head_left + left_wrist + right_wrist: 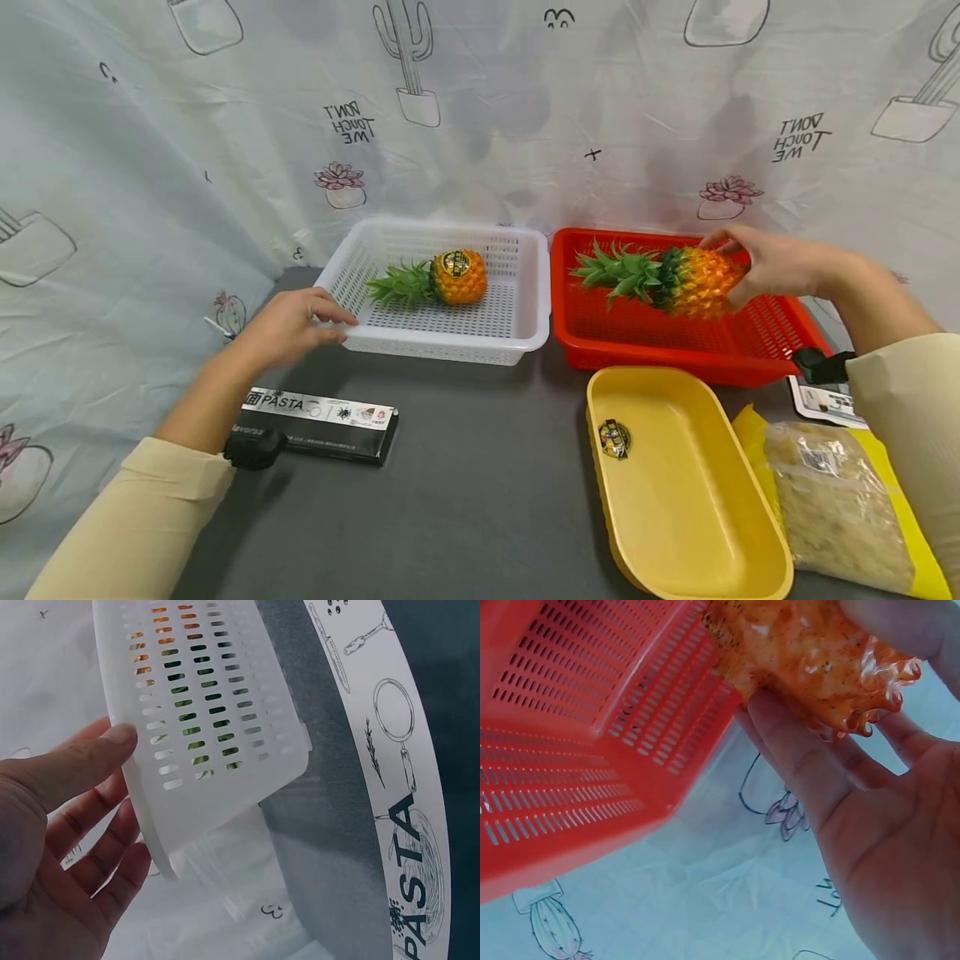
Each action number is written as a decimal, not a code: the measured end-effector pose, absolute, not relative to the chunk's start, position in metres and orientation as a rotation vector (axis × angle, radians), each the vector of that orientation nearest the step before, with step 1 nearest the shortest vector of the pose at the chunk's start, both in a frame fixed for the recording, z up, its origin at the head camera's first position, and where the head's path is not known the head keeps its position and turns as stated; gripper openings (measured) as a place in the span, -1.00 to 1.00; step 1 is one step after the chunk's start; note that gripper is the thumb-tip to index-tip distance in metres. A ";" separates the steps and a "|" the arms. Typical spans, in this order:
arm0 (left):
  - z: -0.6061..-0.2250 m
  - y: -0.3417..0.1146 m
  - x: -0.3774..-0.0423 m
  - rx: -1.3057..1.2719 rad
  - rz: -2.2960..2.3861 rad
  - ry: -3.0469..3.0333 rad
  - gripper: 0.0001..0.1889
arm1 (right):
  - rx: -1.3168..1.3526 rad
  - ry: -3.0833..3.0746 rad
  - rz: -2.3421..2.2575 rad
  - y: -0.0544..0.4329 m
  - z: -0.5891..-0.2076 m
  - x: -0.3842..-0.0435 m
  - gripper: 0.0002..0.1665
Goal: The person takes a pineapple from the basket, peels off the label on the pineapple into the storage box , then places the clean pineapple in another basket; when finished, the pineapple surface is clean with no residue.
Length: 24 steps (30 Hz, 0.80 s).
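Note:
My right hand (pixel 780 262) grips a toy-like pineapple (pixel 701 282) by its orange base, above the red basket (pixel 675 362). Its leafy crown points left. In the right wrist view, the fingers and thumb lie on opposite sides of the orange fruit (pixel 802 660). At the near-left corner of the white basket (pixel 442 343), my left hand (pixel 288 327) holds the rim. The left wrist view shows the thumb on the edge of the white basket (pixel 217 814), fingers behind it. A smaller pineapple (pixel 459 277) with a black and gold label lies inside the white basket.
A black PASTA box (pixel 322 425) lies in front of the white basket. Before the red basket stands a yellow tray (pixel 675 483) with a round sticker. A yellow bag (pixel 840 500) and a partly covered card (pixel 828 402) lie at right. A printed curtain (pixel 495 108) hangs behind.

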<state>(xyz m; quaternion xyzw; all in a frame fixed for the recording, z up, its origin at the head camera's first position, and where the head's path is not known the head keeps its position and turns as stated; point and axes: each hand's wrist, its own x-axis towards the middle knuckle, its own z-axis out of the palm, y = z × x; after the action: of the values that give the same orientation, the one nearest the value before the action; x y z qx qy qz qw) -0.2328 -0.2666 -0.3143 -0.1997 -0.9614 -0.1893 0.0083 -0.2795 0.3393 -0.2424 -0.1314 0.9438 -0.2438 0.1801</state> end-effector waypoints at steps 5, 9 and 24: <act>-0.316 -0.265 -0.235 -0.622 -0.589 -3.002 -0.76 | -0.373 2.697 -0.638 0.345 -0.251 -0.290 0.02; -0.316 -0.266 -0.234 -0.634 -0.589 -2.997 -0.76 | -0.375 2.700 -0.609 0.347 -0.259 -0.297 0.03; -0.317 -0.265 -0.233 -0.614 -0.601 -2.995 -0.75 | -0.260 2.587 -0.669 0.348 -0.277 -0.329 0.06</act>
<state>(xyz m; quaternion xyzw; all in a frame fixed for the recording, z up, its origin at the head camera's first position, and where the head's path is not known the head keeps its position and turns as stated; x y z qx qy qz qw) -0.2334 -0.2647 -0.3174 -0.1969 -0.9612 -0.1928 0.0131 -0.3290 0.3477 -0.2768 -0.0945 0.9386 -0.2427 0.2263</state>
